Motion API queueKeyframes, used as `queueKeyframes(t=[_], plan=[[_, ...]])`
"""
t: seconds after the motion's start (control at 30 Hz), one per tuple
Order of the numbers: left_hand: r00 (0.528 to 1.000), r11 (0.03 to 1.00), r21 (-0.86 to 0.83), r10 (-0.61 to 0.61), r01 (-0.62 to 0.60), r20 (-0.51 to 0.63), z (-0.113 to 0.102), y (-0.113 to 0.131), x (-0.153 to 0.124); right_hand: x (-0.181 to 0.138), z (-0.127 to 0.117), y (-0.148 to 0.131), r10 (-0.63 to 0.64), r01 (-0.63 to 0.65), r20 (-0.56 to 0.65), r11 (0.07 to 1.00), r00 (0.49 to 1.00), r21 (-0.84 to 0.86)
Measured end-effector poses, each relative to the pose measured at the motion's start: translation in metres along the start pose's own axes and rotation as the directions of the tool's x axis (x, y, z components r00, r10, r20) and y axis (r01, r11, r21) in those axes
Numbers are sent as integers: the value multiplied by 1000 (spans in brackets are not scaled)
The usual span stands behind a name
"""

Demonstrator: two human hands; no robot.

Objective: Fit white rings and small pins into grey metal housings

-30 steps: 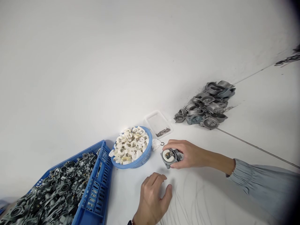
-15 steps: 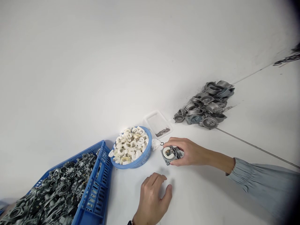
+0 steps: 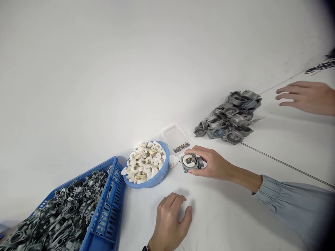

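Observation:
My right hand (image 3: 216, 165) grips a grey metal carburetor body (image 3: 185, 168) between thumb and fingers, its open side facing up. A white horseshoe-shaped float (image 3: 192, 164) sits inside it, with small brass-coloured parts in the middle. My left hand (image 3: 170, 221) rests low over the white table, thumb apart from loosely bent fingers, holding nothing. Left of the carburetor body stands a round blue basket (image 3: 163, 174) heaped with white floats (image 3: 146, 162). Just behind is a shallow white tray (image 3: 172, 134) with thin metal pins (image 3: 181, 147) in it.
A blue crate (image 3: 111, 205) full of grey carburetor bodies (image 3: 70, 209) stands at lower left. Grey metal bowls (image 3: 231, 118) are piled at the right. Another person's hand (image 3: 309, 97) reaches in beyond that pile. A thin rod (image 3: 285, 163) lies across the right side.
My right hand has shifted slightly away from me with the carburetor body, which has turned a little. Another person's hand has come in from the right. My left hand has stayed put.

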State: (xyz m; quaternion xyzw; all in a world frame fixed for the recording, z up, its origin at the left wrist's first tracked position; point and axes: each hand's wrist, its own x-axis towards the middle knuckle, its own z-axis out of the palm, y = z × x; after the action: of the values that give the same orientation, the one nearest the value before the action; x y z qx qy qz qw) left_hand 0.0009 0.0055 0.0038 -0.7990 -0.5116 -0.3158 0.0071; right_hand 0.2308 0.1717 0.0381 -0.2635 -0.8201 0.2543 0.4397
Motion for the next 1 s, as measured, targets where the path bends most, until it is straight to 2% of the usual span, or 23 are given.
queueKeyframes(t=[0.13,0.33,0.6,0.83,1.0], plan=[[1000,1000,5,5,-5,-4,0,0,1,1,1,4,-25,23,-101,999,995,-28],[1000,1000,-6,3,-3,-4,1,-1,0,3,-5,8,-37,29,-126,997,991,-66],[1000,1000,-6,5,-5,5,1,-1,-1,7,-25,14,-5,-17,-191,994,982,-112],[1000,1000,1,9,-9,7,1,2,0,10,-44,27,93,-133,-236,978,967,-162],[1000,1000,12,7,-7,12,0,0,-1,13,-60,42,116,-198,-369,961,922,-193]])
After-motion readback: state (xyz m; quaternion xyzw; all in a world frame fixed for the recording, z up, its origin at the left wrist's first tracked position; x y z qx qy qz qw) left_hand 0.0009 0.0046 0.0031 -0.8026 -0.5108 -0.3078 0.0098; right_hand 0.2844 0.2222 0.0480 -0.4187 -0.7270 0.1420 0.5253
